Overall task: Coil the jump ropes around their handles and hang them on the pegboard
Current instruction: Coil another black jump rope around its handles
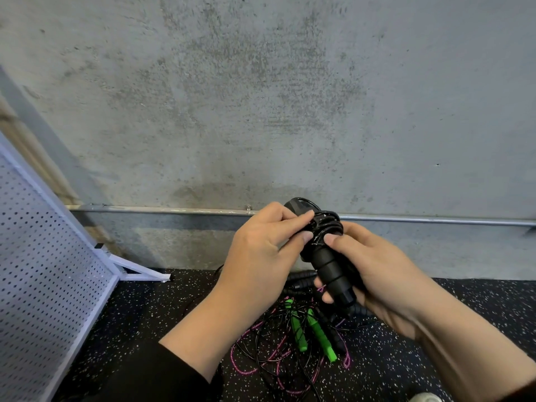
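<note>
**Black rope coiled on handles, in hand; pegboard at 9 o'clock**

Held item: black handles [327, 264], paired, carried in front of the chest, tilted with the top end toward 11 o'clock. Black cord [327, 224] sits in a tight bundle of turns round the upper part; a few looser turns spiral down the lower part.

Right hand [374, 274]: fingers wrapped round the lower handles from behind, thumb pressing the bottom of the cord bundle. Judged purpose: clamp both handles together and stop the turns slipping down.

Left hand [261, 245]: thumb and forefinger pinch the cord bundle from the 9 o'clock side, other fingers curled behind. Judged purpose: seat or tuck the last turn so the coil locks. Cannot tell where the free end of the cord lies.

Floor [162, 309], below the hands at 6 o'clock: a loose tangle with green handles [311, 329], thin black cord and a pink rope [246, 369], plus more black handles partly hidden behind the right hand. These look uncoiled, so the task is judged early.

Pegboard [43, 271]: white, perforated, leaning at the frame's left edge, foot [139, 271] reaching toward the tangle. No hooks or hung ropes visible on the part in view.

Room: open air between hands and pegboard; wall [261, 97] and pipe [174, 210] close ahead at 12 o'clock. Watch the foot and loose loops underfoot when turning left.
</note>
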Demonstrator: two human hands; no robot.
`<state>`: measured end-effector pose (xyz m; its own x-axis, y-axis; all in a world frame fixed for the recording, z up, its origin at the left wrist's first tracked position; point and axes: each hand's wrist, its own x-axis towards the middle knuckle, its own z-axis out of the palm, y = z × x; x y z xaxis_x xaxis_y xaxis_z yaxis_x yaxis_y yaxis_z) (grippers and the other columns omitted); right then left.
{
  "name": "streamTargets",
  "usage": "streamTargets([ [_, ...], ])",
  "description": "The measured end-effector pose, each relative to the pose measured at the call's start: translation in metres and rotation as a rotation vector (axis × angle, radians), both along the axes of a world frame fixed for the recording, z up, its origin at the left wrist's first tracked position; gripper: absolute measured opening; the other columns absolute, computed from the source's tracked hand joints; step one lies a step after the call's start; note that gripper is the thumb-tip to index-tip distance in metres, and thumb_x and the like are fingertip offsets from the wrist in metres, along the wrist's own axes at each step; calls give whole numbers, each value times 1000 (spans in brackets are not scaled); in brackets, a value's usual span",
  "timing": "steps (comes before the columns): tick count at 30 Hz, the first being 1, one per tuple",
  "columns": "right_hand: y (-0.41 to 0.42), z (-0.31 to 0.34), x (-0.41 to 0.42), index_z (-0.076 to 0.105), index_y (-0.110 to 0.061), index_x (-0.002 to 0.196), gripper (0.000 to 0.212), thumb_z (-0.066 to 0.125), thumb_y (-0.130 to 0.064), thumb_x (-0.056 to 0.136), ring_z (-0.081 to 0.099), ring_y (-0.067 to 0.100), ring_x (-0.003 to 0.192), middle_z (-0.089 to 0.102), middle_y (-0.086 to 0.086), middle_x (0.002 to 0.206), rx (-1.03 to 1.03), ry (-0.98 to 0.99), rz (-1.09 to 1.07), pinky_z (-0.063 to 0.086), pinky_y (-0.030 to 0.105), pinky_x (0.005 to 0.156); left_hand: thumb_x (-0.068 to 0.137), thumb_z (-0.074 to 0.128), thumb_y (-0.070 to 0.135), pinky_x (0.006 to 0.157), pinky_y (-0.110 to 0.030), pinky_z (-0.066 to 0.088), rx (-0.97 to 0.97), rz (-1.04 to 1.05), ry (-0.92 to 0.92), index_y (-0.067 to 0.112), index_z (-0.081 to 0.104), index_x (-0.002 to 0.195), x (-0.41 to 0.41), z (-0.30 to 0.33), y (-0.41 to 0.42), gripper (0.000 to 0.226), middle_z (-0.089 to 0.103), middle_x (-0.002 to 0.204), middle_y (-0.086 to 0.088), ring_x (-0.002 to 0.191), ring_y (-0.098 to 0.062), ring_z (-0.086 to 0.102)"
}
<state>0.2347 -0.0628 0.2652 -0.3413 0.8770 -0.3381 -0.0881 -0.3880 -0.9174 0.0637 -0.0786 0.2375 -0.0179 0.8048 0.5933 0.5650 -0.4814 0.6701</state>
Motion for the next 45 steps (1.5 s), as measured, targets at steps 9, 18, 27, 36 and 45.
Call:
streamTargets([
  [9,-1,3,11,66,-15,114,17,53,-16,102,64,30,64,67,17,85,38,-10,47,57,34,49,96,58,24,81,-30,46,100,-76,217,13,75,122,-1,0,4,33,60,98,4,91,-18,58],
  [18,-1,1,16,66,-20,120,24,54,-10,101,69,31,72,67,21,89,73,-58,123,62,37,57,95,58,27,84,-26,44,67,-97,264,16,75,122,-4,-1,2,34,59,102,7,94,-18,56],
  [27,2,-6,13,51,-20,113,30,70,-10,91,71,39,72,69,27,101,173,-104,-95,61,48,62,93,64,23,89,-22,43,25,-61,174,18,75,122,1,-4,-2,31,58,105,12,101,-15,57],
  [36,-1,-14,8,70,-16,79,11,75,-13,88,69,35,65,73,11,76,428,-206,-230,56,45,64,88,68,18,82,-27,46,64,98,225,16,77,116,6,-2,-1,29,61,97,7,91,-16,59],
  [45,2,-24,-1,84,-27,88,17,78,-12,85,66,-1,111,74,-18,114,449,-188,-252,47,36,109,87,68,17,79,-30,48,49,120,232,15,79,111,7,-5,-4,27,60,92,7,87,-13,60],
])
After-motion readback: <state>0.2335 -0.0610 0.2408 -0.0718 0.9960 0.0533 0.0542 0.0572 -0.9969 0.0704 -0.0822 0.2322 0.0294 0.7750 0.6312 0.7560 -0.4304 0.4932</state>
